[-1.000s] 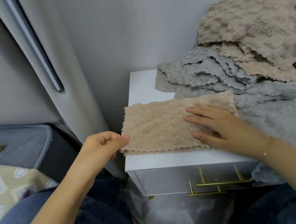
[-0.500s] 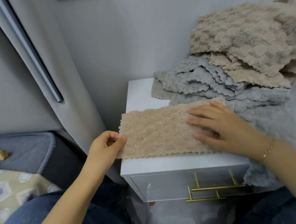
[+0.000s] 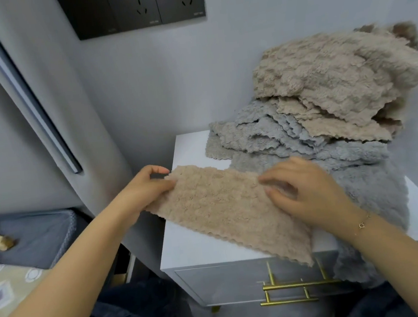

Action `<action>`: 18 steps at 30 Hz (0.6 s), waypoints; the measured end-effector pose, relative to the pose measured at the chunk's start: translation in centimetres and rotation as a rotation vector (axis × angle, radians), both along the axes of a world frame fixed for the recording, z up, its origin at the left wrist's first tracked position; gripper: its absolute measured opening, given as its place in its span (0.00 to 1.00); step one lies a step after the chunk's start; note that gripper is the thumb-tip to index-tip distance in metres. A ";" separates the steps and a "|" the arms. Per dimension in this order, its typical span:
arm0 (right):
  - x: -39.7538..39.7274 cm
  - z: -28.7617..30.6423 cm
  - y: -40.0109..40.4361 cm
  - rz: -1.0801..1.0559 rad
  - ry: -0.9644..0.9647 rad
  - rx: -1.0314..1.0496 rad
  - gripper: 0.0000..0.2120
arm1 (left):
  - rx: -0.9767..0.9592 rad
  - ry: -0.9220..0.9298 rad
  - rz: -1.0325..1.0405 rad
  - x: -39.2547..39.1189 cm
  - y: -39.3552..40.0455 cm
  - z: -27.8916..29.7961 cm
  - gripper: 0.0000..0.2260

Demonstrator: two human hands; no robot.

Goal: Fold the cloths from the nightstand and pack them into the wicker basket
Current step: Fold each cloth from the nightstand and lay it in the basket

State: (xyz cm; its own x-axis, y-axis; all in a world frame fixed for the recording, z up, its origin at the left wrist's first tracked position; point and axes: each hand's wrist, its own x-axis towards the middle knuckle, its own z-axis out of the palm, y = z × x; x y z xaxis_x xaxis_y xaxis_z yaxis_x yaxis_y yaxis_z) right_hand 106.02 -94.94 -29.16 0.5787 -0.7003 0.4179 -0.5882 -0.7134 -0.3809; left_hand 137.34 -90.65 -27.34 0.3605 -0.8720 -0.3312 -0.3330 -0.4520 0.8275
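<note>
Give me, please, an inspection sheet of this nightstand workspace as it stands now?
Surface: white nightstand, gold drawer handles.
Job's things: folded beige cloth askew, one corner over the front edge; unfolded cloth pile behind; wicker basket not seen.
Clutter: nothing seen.
Grippers: left hand pinches the cloth's left end; right hand rests on its right end, fingers curled.
Cables: nothing seen.
Surroundings: wall sockets, grey curtain, bed at left.

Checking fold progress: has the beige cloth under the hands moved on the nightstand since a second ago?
Yes. The folded beige cloth has turned: it lay square with the nightstand front edge, and now slants, its right corner hanging over that edge above the gold handle.
</note>
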 end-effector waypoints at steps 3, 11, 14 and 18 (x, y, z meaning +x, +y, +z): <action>-0.4 0.0 -0.9 -0.121 0.174 -0.035 0.17 | -0.123 -0.180 -0.064 -0.5 -1.0 -0.2 0.09; 1.8 -0.2 1.7 -0.047 -0.136 0.686 0.13 | -0.293 -0.643 -0.247 -0.6 -6.6 0.9 0.13; 2.7 -0.7 2.5 -0.009 -0.222 0.877 0.15 | -0.316 -0.680 -0.260 -1.7 -8.8 1.0 0.10; 2.4 -1.0 2.5 -0.096 -0.057 0.628 0.12 | -0.366 -0.795 -0.276 -2.7 -8.5 0.9 0.10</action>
State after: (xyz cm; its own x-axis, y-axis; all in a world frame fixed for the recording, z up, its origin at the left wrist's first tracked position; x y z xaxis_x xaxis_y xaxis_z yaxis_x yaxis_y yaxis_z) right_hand 108.41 -92.49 -30.17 0.4900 -0.8696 -0.0607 -0.6047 -0.2888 -0.7422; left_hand 134.60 -99.10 -26.49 0.1272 -0.9627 0.2388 -0.9227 -0.0265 0.3846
